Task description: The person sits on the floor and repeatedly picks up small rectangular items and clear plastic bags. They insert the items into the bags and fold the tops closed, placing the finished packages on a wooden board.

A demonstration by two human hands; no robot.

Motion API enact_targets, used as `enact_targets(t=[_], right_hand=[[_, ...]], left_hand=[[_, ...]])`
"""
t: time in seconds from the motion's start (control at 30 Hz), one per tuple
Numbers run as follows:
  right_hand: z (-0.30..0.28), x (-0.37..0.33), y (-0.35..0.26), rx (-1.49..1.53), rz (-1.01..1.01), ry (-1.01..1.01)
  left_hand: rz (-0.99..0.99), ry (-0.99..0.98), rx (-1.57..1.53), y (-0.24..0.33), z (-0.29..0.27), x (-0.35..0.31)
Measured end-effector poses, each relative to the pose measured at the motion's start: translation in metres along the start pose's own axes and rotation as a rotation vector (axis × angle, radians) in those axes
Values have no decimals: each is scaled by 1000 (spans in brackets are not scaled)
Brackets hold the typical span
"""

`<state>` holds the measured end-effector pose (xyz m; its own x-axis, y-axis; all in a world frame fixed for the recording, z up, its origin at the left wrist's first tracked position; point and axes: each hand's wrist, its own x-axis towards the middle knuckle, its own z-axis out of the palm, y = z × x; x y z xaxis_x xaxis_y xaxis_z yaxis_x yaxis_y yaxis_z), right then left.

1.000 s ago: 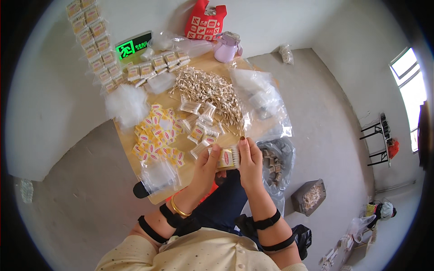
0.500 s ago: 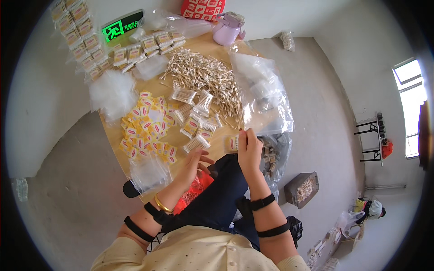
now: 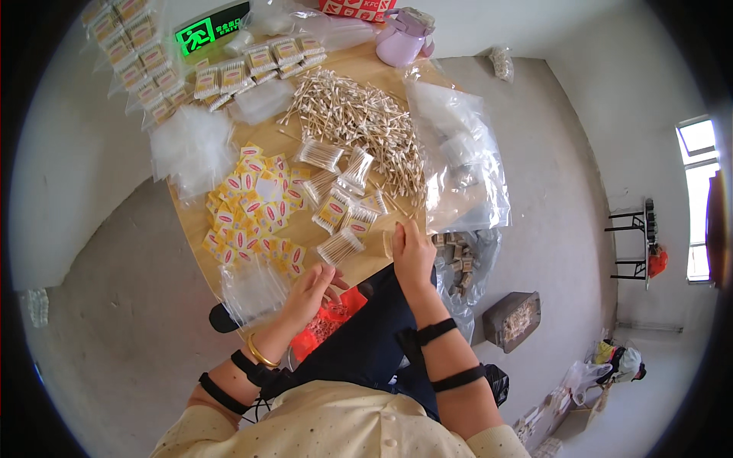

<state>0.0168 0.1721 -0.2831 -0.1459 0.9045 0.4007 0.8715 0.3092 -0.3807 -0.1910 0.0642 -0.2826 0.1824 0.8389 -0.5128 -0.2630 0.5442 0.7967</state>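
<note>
Fingers on the right hand [image 3: 417, 258] are pinching, while the left hand [image 3: 307, 294] is hanging empty, fingers loosely spread. The wooden table [image 3: 372, 256] is stretching out ahead of both, a swab pile [image 3: 359, 122] is sitting beyond the right fingertips, yellow labels [image 3: 256, 202] are lying ahead-left of the left ones, and that right-hand pinch is holding a small packet [image 3: 389, 244].

The tabletop [image 3: 372, 253] appears to be smooth wood with a slight sheen, the loose swabs [image 3: 359, 122] have dry, matt sticks like wood, the labels [image 3: 244, 206] look like smooth paper, the large bag [image 3: 462, 156] is glossy clear plastic, and the bangle [image 3: 262, 359] is polished metal.
</note>
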Motion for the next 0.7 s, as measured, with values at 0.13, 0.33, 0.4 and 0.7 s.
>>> enact_targets(t=[0.13, 0.33, 0.4, 0.7], right_hand=[[-6, 10, -4, -69, 32, -92], [-7, -1, -3, -20, 96, -74], [-14, 4, -8, 57, 94, 39], [-91, -7, -75, 1020, 515, 216]], left_hand=[[-3, -8, 9, 7, 4, 3], [32, -48, 67, 15, 16, 12], [89, -45, 96, 9, 23, 18], [190, -158, -617, 66, 93, -10]])
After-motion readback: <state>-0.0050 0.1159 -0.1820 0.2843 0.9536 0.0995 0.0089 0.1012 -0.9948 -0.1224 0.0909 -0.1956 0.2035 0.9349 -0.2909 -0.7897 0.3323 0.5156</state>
